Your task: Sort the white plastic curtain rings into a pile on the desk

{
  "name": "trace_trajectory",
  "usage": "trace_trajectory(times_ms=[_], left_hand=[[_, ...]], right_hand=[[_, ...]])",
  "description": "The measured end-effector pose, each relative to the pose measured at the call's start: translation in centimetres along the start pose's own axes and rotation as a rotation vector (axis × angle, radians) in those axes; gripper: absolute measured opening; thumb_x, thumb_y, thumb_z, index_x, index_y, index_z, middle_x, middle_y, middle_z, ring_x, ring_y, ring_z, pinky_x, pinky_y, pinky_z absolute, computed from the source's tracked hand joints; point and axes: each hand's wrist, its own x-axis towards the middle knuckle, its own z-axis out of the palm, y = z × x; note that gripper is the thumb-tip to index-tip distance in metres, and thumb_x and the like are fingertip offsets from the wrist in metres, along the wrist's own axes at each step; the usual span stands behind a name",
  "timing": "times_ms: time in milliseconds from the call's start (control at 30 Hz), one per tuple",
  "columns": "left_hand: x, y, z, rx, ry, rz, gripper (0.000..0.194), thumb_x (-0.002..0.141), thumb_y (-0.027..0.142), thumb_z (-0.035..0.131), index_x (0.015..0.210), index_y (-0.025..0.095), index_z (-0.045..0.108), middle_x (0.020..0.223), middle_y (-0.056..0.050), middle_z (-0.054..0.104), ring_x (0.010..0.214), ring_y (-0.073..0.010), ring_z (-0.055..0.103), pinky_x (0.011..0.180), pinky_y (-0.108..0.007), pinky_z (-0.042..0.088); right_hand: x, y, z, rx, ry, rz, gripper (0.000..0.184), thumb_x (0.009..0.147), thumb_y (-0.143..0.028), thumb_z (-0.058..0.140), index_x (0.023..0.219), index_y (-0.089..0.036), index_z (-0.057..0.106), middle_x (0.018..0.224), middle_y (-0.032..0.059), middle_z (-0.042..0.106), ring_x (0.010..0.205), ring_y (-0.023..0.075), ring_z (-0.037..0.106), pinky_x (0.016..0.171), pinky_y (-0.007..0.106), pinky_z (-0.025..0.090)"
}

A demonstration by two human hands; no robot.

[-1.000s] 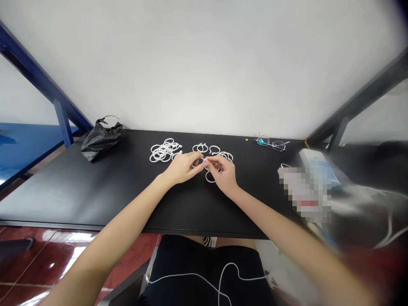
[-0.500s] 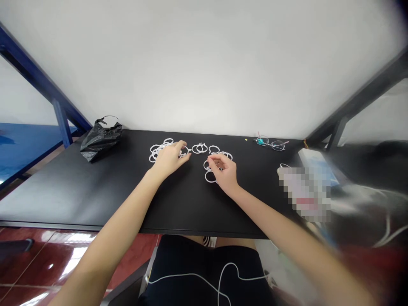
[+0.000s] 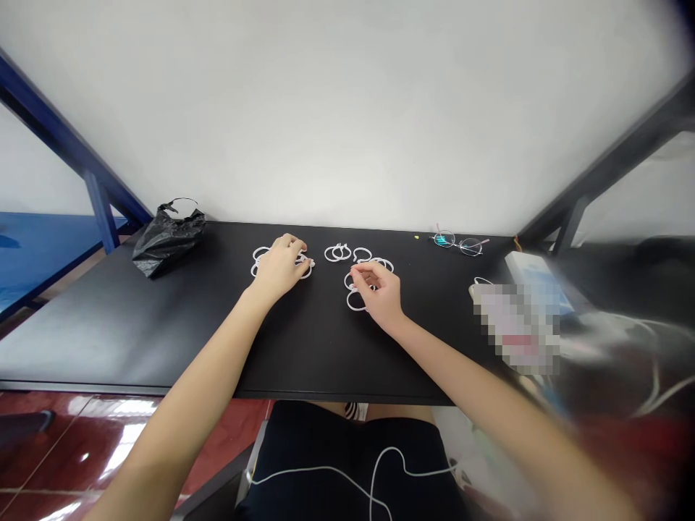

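Note:
My left hand [image 3: 280,266] lies low over a loose pile of white open rings [image 3: 261,253] on the black table. Its thumb and fingers are apart, and the palm hides much of the pile. Right of centre, my right hand [image 3: 380,291] has thumb and forefinger pinched together. Whatever may be between those tips is too small to make out. Several white rings [image 3: 357,299] lie under and behind this hand, partly covered by it. Between the two hands, a small group of overlapping white rings [image 3: 337,252] rests farther back.
A crumpled black plastic bag [image 3: 169,239] sits at the back left of the table [image 3: 304,354]. Eyeglasses [image 3: 459,244] lie at the back right. Nearer are a white and blue box [image 3: 537,278] and a blurred-out item [image 3: 513,329]. A white wall [image 3: 347,116] rises behind.
My left hand has drawn a little to the left, over the pile, and the ring by its fingertips has shifted with it. My right hand keeps its pinch in nearly the same place.

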Motion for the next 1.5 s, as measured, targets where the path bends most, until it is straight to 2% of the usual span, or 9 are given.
trace_trajectory(times_ms=[167, 300, 433, 533, 700, 900, 1100, 1267, 1500], left_hand=[[0.1, 0.1, -0.2, -0.027, 0.062, -0.017, 0.016, 0.088, 0.031, 0.055, 0.099, 0.021, 0.062, 0.108, -0.01, 0.061, 0.102, -0.0276, 0.056, 0.071, -0.034, 0.048], [-0.1, 1.1, 0.1, -0.152, 0.08, 0.064, 0.014, 0.089, 0.028, 0.053, 0.099, 0.02, 0.061, 0.107, -0.008, 0.062, 0.102, -0.0252, 0.058, 0.078, -0.035, 0.048], [-1.0, 3.6, 0.7, -0.283, -0.025, 0.265, 0.017, 0.092, 0.029, 0.05, 0.1, 0.02, 0.062, 0.105, -0.008, 0.063, 0.099, -0.0227, 0.057, 0.078, -0.034, 0.05], [-1.8, 5.3, 1.5, -0.321, -0.095, 0.408, 0.021, 0.092, 0.034, 0.053, 0.103, 0.02, 0.063, 0.112, -0.01, 0.061, 0.107, -0.0249, 0.054, 0.082, -0.037, 0.051], [-2.4, 5.9, 2.1, -0.349, -0.184, 0.544, 0.037, 0.089, 0.041, 0.059, 0.119, 0.02, 0.059, 0.13, -0.014, 0.053, 0.122, -0.0296, 0.047, 0.097, -0.045, 0.048], [-2.0, 5.4, 1.9, -0.351, -0.225, 0.546, 0.029, 0.093, 0.034, 0.054, 0.117, 0.019, 0.06, 0.116, -0.011, 0.061, 0.108, -0.0254, 0.055, 0.095, -0.041, 0.048], [-1.8, 5.1, 2.1, -0.336, -0.205, 0.53, 0.021, 0.095, 0.023, 0.047, 0.11, 0.019, 0.061, 0.103, -0.009, 0.062, 0.099, -0.0224, 0.057, 0.088, -0.036, 0.049], [-1.8, 4.9, 2.2, -0.346, -0.205, 0.473, 0.016, 0.093, 0.02, 0.049, 0.102, 0.02, 0.062, 0.097, -0.007, 0.062, 0.094, -0.0212, 0.058, 0.08, -0.033, 0.049], [-1.7, 4.9, 2.0, -0.457, -0.169, 0.458, 0.01, 0.087, 0.014, 0.053, 0.091, 0.02, 0.06, 0.093, -0.004, 0.062, 0.089, -0.0183, 0.06, 0.079, -0.03, 0.049]], right_hand=[[0.0, 0.0, 0.0, -0.009, 0.003, -0.006, 0.013, 0.086, -0.034, 0.062, 0.085, -0.022, 0.068, 0.079, 0.0025, 0.068, 0.065, 0.0158, 0.067, 0.058, 0.029, 0.054], [-0.1, 0.1, 0.0, 0.005, 0.021, -0.01, 0.014, 0.086, -0.035, 0.062, 0.085, -0.022, 0.067, 0.079, 0.0022, 0.068, 0.064, 0.0152, 0.067, 0.059, 0.029, 0.055], [-0.1, -0.2, 0.0, 0.062, 0.068, 0.007, 0.015, 0.086, -0.036, 0.064, 0.088, -0.022, 0.066, 0.079, 0.0023, 0.069, 0.061, 0.0144, 0.066, 0.06, 0.029, 0.056], [-0.1, -0.5, 0.0, 0.108, 0.101, 0.022, 0.018, 0.088, -0.039, 0.061, 0.091, -0.022, 0.065, 0.081, 0.0026, 0.069, 0.061, 0.0135, 0.065, 0.06, 0.029, 0.056], [0.2, -0.6, 0.0, 0.17, 0.123, 0.063, 0.022, 0.089, -0.043, 0.059, 0.092, -0.022, 0.061, 0.08, 0.0023, 0.069, 0.059, 0.0126, 0.063, 0.056, 0.026, 0.055], [0.3, -0.6, 0.1, 0.202, 0.128, 0.08, 0.023, 0.087, -0.044, 0.061, 0.09, -0.022, 0.061, 0.079, 0.0023, 0.069, 0.058, 0.012, 0.063, 0.056, 0.026, 0.054], [0.3, -0.8, 0.0, 0.194, 0.106, 0.104, 0.023, 0.086, -0.044, 0.062, 0.089, -0.021, 0.061, 0.079, 0.0023, 0.07, 0.055, 0.0116, 0.062, 0.054, 0.026, 0.052], [0.4, -0.7, 0.0, 0.206, 0.11, 0.091, 0.023, 0.086, -0.044, 0.063, 0.088, -0.021, 0.062, 0.078, 0.0021, 0.07, 0.055, 0.0124, 0.061, 0.054, 0.027, 0.053], [1.0, -0.2, -0.7, 0.161, 0.11, 0.062, 0.02, 0.087, -0.04, 0.063, 0.088, -0.02, 0.063, 0.08, 0.0019, 0.069, 0.058, 0.0114, 0.063, 0.057, 0.026, 0.053]])
